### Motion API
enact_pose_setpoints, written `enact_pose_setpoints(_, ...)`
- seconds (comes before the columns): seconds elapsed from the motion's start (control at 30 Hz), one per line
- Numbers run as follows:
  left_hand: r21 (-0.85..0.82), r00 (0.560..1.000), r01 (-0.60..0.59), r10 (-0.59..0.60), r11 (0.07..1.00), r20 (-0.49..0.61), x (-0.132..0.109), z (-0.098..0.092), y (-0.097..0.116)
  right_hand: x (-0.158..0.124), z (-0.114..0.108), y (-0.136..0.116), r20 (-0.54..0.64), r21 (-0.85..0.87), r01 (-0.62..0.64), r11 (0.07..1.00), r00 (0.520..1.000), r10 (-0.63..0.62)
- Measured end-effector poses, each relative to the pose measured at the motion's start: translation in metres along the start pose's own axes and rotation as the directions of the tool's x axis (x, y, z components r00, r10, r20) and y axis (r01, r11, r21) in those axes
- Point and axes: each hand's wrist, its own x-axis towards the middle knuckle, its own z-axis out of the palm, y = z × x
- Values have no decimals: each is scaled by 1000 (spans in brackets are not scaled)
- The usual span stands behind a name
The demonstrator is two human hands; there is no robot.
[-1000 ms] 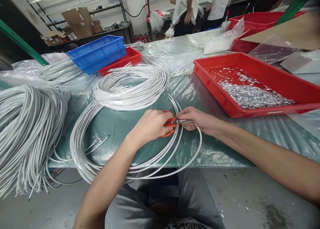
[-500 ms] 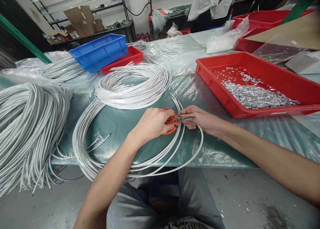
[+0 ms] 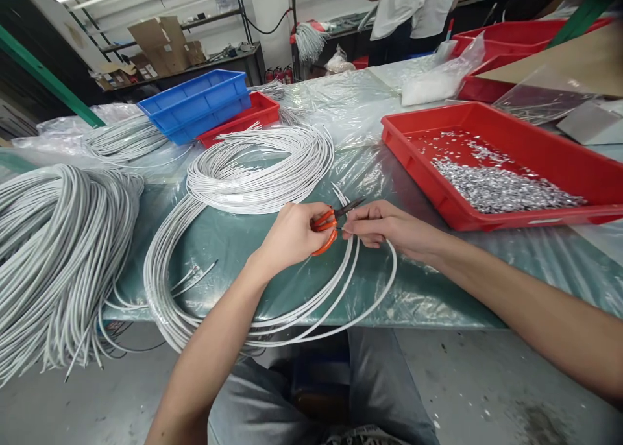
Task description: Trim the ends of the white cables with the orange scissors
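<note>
My left hand [image 3: 292, 234] is closed round the orange handles of a pair of scissors [image 3: 329, 223], whose blades point up and to the right. My right hand [image 3: 382, 228] pinches the end of a white cable [image 3: 374, 302] right beside the scissors. That cable loops down over the table's front edge and joins a loose ring of white cables [image 3: 160, 283]. A neat coil of white cable [image 3: 257, 166] lies just behind my hands.
A red tray [image 3: 525, 146] with several small metal pieces stands at the right. Blue bin [image 3: 195, 101] and a smaller red tray [image 3: 243, 117] sit at the back left. A big grey cable bundle [image 3: 53, 250] hangs at the left. Two people stand at the far end.
The scissor blades have swung from lying level across my right fingers to pointing up and right, away from the cable end. Both hands stayed in place.
</note>
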Motion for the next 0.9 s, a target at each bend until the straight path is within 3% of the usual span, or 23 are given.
enact_pose_setpoints(0.17, -149, 995, 81, -88, 985, -41, 6, -3, -9, 3, -5, 3, -53, -40, 43, 998, 998, -45)
enact_pose_setpoints(0.33, -307, 962, 253, -272, 918, -19, 14, -3, -20, 5, -3, 5, -91, -25, 45, 999, 995, -47)
enact_pose_setpoints(0.43, -245, 958, 276, -287, 929, -10, 17, 1, -26, 4, 1, 2, -94, -14, 49, 999, 994, -51)
enact_pose_setpoints(0.8, -51, 961, 230, -235, 972, -145, 20, 4, -41, 5, 2, 4, -81, 38, 115, 993, 990, -112)
enact_pose_setpoints(0.9, -11, 963, 216, -215, 976, -164, 22, 5, -45, 10, -4, 6, -136, -18, 176, 984, 975, -177)
